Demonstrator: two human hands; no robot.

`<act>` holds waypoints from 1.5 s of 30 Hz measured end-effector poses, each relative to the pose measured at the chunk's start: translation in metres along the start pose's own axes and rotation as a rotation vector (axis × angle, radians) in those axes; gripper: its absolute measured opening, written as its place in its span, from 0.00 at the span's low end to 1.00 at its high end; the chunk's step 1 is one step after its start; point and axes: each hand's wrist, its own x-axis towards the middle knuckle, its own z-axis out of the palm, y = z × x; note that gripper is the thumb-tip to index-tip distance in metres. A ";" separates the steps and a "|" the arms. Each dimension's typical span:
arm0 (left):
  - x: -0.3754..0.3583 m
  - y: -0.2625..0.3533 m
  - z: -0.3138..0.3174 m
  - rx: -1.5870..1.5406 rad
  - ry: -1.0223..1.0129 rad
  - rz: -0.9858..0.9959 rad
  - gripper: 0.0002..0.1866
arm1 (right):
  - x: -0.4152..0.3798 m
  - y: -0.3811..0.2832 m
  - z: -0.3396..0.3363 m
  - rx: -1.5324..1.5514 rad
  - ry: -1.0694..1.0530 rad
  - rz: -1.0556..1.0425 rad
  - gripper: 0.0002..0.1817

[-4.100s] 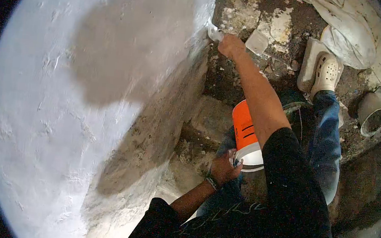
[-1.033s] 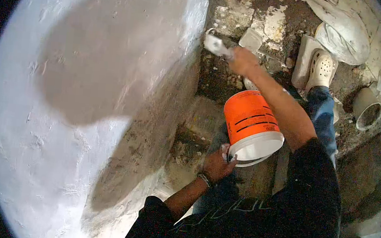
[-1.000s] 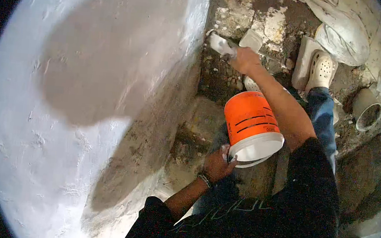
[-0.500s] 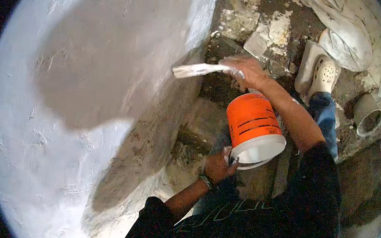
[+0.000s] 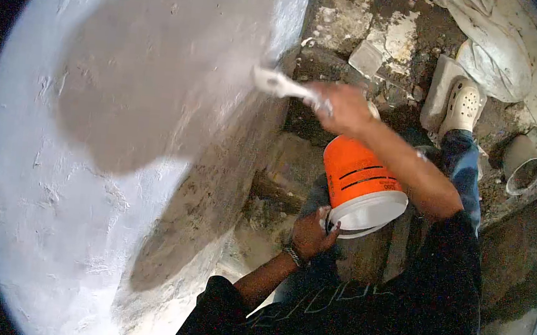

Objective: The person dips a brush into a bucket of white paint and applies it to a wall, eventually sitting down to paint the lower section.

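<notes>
My right hand [image 5: 342,109] is closed round the handle of a white-smeared brush [image 5: 280,83], whose head points left and touches or nearly touches the wall [image 5: 76,213]; motion blurs the bristles. Below that hand is an orange bucket [image 5: 361,173] with a white rim, tilted, its inside mostly hidden. My left hand [image 5: 315,232], with a bracelet at its wrist, grips the bucket by its rim or handle. A large shadow falls across the pale, rough wall.
On the dirty floor lies a square tile piece [image 5: 365,58]. A foot in a cream clog [image 5: 463,105] rests beside a pale block [image 5: 436,93]. Further right are a grey round container [image 5: 524,167] and a whitish sack [image 5: 494,70].
The brush has swung upward, its head now higher and blurred near the wall. My right hand has shifted slightly down. My left hand still holds the bucket.
</notes>
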 end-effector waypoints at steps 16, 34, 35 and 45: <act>0.003 -0.008 0.009 0.042 -0.023 0.051 0.29 | 0.011 0.056 -0.013 -0.088 -0.020 0.313 0.18; 0.006 0.011 -0.006 -0.036 0.054 0.028 0.25 | 0.111 0.095 0.030 0.050 -0.064 0.399 0.20; 0.004 0.012 -0.006 -0.043 0.056 0.029 0.25 | 0.113 0.097 0.051 0.043 -0.093 0.332 0.20; 0.001 0.013 -0.002 0.019 0.055 0.044 0.28 | 0.122 0.079 0.060 0.183 -0.092 0.433 0.19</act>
